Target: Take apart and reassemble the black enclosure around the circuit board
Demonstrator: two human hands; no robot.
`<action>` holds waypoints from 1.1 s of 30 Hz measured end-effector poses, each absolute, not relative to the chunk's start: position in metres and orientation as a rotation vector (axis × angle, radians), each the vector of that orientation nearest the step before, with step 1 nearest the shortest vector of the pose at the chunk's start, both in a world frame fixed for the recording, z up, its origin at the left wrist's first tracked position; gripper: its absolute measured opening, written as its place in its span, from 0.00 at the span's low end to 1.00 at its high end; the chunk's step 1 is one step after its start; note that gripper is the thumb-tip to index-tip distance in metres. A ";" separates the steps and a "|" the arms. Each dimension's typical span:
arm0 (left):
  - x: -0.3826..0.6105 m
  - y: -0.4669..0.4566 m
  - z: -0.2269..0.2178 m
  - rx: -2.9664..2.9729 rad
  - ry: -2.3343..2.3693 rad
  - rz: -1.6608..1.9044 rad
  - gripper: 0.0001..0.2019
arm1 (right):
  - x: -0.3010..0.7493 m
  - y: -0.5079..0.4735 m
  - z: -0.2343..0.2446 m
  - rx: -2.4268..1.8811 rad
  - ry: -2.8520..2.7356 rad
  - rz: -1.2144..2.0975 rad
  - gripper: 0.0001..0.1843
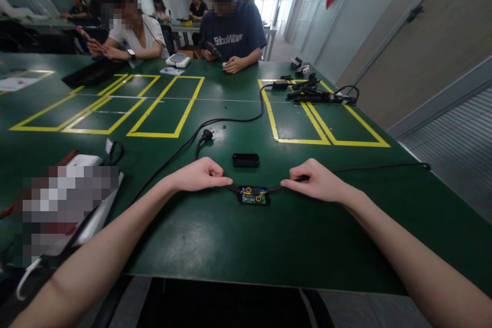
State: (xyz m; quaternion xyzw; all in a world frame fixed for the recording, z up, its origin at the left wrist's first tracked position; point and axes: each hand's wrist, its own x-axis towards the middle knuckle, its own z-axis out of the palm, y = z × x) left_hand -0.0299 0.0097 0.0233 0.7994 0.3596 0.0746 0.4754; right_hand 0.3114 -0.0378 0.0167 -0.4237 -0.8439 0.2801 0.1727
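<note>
Between my hands a small green circuit board [253, 198] with copper coils sits in a black open case on the green table. Black cables leave the case at both ends. My left hand [203, 173] is closed, pinching the cable at the left end. On the other side my right hand [313, 180] pinches the right-hand cable [273, 189], fingers curled round it. Just beyond the board lies a black rectangular cover [246, 160], its hollow side up. A black power plug [206, 136] rests on its cord behind my left hand.
Yellow tape outlines [179, 107] mark the green table [184, 246]. Black cables and tools [315, 93] lie in a heap at the far right. A white item [102, 220], partly blurred, lies at the left. Across the table a person [230, 31] holds a power screwdriver [214, 51].
</note>
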 end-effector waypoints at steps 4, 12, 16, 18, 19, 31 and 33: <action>-0.031 0.013 0.016 1.996 0.987 0.357 0.29 | 0.313 -0.035 0.013 -1.280 -2.348 0.553 0.31; -0.032 0.016 0.007 2.056 0.963 0.457 0.21 | 0.311 -0.032 0.010 -1.237 -2.384 0.614 0.20; -0.027 0.013 0.002 2.141 0.911 0.588 0.13 | 0.310 -0.032 0.007 -1.106 -2.399 0.616 0.18; -0.025 0.011 -0.001 2.212 0.884 0.640 0.11 | 0.309 -0.033 0.007 -1.063 -2.422 0.607 0.18; -0.024 0.010 -0.002 2.248 0.877 0.663 0.10 | 0.309 -0.033 0.007 -1.043 -2.431 0.601 0.18; -0.018 0.003 -0.004 2.401 0.789 0.707 0.11 | 0.303 -0.036 0.001 -0.954 -2.493 0.400 0.16; -0.017 0.002 -0.003 2.393 0.771 0.708 0.10 | 0.301 -0.037 0.003 -0.951 -2.511 0.390 0.16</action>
